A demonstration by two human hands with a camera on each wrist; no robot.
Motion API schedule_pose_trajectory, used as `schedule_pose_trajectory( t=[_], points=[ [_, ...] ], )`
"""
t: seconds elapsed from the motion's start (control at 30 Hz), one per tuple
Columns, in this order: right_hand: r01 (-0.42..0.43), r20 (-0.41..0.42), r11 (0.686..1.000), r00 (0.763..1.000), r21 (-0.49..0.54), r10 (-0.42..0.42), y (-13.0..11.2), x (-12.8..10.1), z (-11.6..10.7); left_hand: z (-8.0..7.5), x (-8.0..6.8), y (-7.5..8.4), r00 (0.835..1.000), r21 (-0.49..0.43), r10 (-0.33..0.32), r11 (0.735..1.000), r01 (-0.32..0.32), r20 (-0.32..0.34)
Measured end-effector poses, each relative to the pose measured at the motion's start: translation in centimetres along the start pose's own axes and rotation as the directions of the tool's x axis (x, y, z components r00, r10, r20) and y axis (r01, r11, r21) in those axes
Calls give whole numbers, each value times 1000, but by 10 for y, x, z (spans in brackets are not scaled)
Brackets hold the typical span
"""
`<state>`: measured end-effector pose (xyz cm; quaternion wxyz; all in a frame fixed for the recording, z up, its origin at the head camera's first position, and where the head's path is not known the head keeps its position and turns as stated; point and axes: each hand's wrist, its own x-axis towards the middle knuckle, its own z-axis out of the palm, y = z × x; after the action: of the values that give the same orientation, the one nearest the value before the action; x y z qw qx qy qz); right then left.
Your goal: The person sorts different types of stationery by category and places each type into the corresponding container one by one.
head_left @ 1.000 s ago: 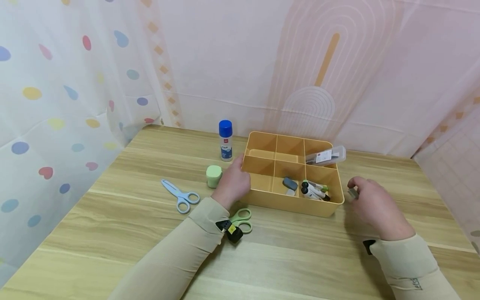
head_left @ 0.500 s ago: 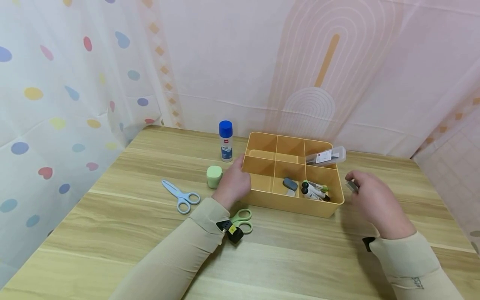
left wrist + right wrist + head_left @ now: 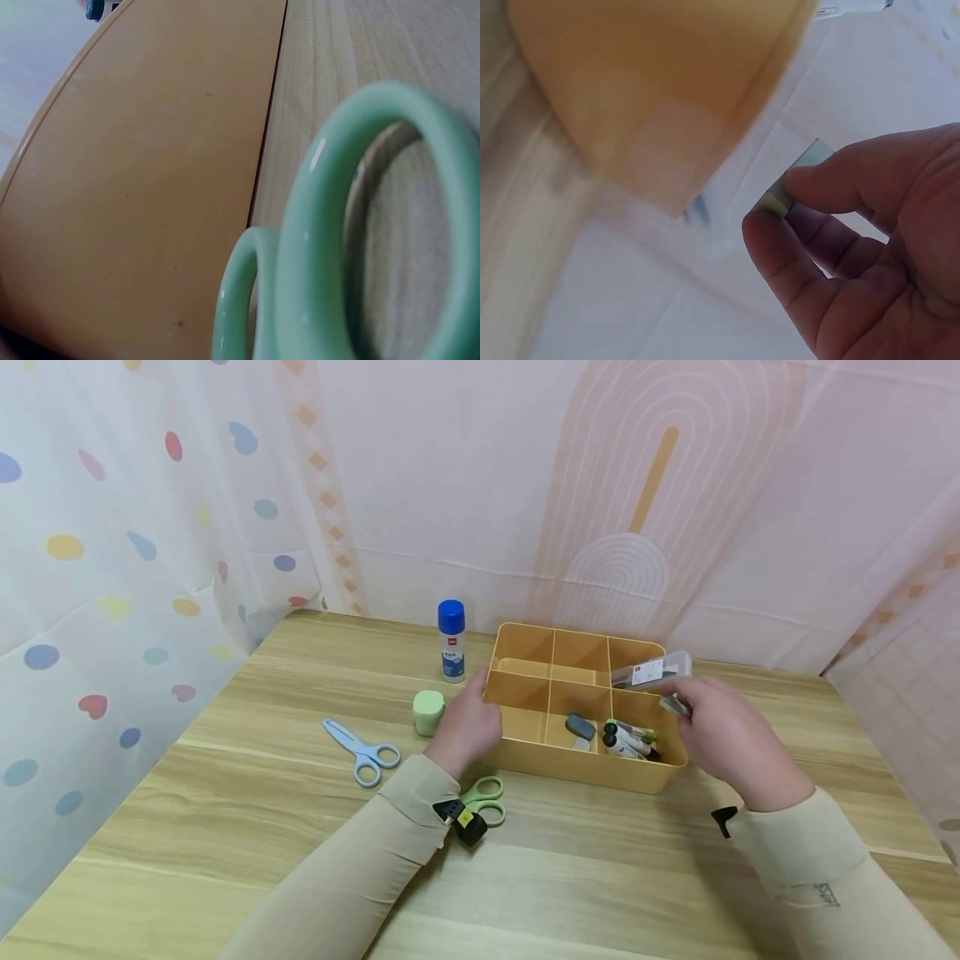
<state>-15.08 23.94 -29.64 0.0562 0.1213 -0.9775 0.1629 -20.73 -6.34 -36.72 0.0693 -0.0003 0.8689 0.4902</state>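
At the left end of the yellow divided storage box [image 3: 577,768], my left hand [image 3: 467,727] grips the wall, some of its fingers hidden. My right hand [image 3: 727,735] pinches a small flat pale-green block [image 3: 810,159] between thumb and index finger, above the box's right end. Inside the front right compartment lie black-capped markers [image 3: 626,743]. The front middle one holds a dark grey eraser [image 3: 580,727] and a smaller pale piece. A clear plastic case [image 3: 652,672] leans out of the back right compartment.
Green scissors [image 3: 307,262] lie by the left wrist, partly hidden under it in the head view. Blue scissors [image 3: 362,753] lie further left. A light-green small container [image 3: 428,712] and an upright blue-capped glue stick [image 3: 452,643] stand left of the box. A patterned curtain [image 3: 450,485] hangs behind.
My right hand has lifted and moved left with the small block, from beside the box to over its right rim. My left hand and the box have stayed put.
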Motion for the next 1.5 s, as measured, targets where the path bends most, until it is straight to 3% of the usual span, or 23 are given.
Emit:
schedule_pose_trajectory(
  t=[0.5,0.73,0.97,1.5],
  points=[
    [123,126,991,985,-47,-116,-33,26,-6,2,-2,5,1000,10,-14,1000,14,2],
    [195,221,977,960,-87,-171,-44,39,-2,4,0,3,1000,11,-3,1000,3,0],
    [205,326,977,929,-53,-177,-48,48,2,5,-1,3,1000,3,-24,1000,24,10],
    [288,371,957,893,-42,-253,-46,60,11,4,-2,3,1000,0,-19,1000,19,3]
  ],
)
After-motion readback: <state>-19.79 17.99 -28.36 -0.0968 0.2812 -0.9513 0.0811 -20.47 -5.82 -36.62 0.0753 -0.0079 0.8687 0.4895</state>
